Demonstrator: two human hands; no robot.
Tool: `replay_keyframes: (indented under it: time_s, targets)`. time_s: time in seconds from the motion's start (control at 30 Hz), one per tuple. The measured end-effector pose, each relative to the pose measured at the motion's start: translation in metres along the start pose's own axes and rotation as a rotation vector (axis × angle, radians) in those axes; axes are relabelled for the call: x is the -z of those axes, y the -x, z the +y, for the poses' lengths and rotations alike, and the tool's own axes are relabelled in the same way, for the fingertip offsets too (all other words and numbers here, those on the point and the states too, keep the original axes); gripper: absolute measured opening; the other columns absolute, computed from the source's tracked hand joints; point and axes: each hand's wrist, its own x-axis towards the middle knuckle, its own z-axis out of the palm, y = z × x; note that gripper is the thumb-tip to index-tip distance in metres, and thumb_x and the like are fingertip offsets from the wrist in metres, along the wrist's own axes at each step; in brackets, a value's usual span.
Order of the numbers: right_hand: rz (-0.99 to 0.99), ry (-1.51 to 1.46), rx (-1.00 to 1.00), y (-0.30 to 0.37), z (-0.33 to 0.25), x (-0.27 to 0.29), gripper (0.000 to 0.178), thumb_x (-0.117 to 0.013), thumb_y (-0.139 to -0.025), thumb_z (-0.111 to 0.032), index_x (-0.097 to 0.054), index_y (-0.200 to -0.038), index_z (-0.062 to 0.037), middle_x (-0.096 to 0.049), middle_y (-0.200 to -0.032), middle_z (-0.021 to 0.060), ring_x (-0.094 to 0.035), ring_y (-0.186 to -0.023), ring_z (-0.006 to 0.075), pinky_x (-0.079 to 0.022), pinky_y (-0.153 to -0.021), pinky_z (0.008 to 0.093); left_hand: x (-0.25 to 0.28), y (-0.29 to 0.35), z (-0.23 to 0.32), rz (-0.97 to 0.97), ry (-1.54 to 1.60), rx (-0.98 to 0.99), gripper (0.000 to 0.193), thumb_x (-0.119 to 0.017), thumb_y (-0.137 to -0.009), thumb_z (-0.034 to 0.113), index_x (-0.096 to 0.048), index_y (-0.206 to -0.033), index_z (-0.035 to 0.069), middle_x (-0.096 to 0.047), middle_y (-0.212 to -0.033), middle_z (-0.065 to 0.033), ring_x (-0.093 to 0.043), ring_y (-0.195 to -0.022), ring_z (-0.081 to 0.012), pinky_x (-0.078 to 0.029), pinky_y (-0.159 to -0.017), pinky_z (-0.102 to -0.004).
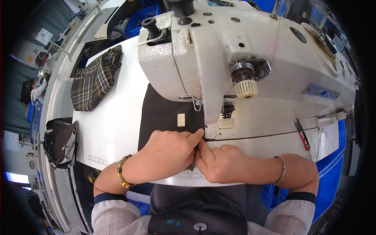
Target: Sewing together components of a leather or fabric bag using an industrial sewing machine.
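Note:
A dark brown piece of fabric (160, 113) lies on the white sewing table, its far part under the head of a white sewing machine (219, 58). A small cream label (181, 120) sits on the fabric. My left hand (172, 149) rests on the near part of the cloth, its index finger and thumb pinched at the right edge. Close against it, my right hand (221, 162) is curled, thumb and finger closed on the same edge. Their fingertips meet just below the machine's presser area. The needle is hidden behind the machine head.
Folded plaid fabric (96, 84) lies at the table's far left. A dark bundle of cloth (60, 143) sits beyond its left edge. Red-handled thread snips (302, 135) lie on the right. Blue bins (329, 184) stand below the right side. Another person (38, 92) sits far left.

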Motion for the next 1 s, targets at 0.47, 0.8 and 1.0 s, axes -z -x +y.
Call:
replay_keyframes:
  time_s: [0.47,0.8,1.0]
  targets:
    - [-0.010,0.057,-0.080,-0.003,0.007,-0.007,0.024,-0.065,-0.074,-0.012,-0.072,-0.091,0.0029,-0.073,-0.101,0.0250,-0.054,-0.047,0.0101,-0.041,-0.041,0.0243,-0.014,-0.017,-0.018,0.143,-0.020,0.044,0.042,-0.067,-0.081,0.012,-0.067,-0.121,0.000,-0.068,-0.079,-0.0084,-0.069,-0.067,-0.0273,-0.052,-0.053,-0.0384]
    - [-0.048,-0.004,-0.151,-0.001,0.015,-0.009,0.027,-0.066,-0.076,-0.013,-0.072,-0.098,0.0004,-0.072,-0.108,0.0237,-0.059,-0.050,0.0126,-0.045,-0.043,0.0256,0.008,-0.009,-0.012,0.142,0.032,0.218,0.028,-0.072,-0.078,0.012,-0.074,-0.106,0.011,-0.067,-0.086,-0.0054,-0.069,-0.079,-0.0267,-0.054,-0.063,-0.0390]
    - [-0.079,-0.110,-0.099,-0.002,0.011,0.001,0.030,-0.063,-0.075,-0.012,-0.070,-0.097,0.0076,-0.071,-0.102,0.0320,-0.063,-0.050,0.0142,-0.048,-0.041,0.0280,0.000,-0.005,-0.011,0.274,0.030,0.028,0.021,-0.079,-0.072,0.007,-0.078,-0.093,0.008,-0.065,-0.082,-0.0033,-0.064,-0.071,-0.0237,-0.051,-0.060,-0.0360]
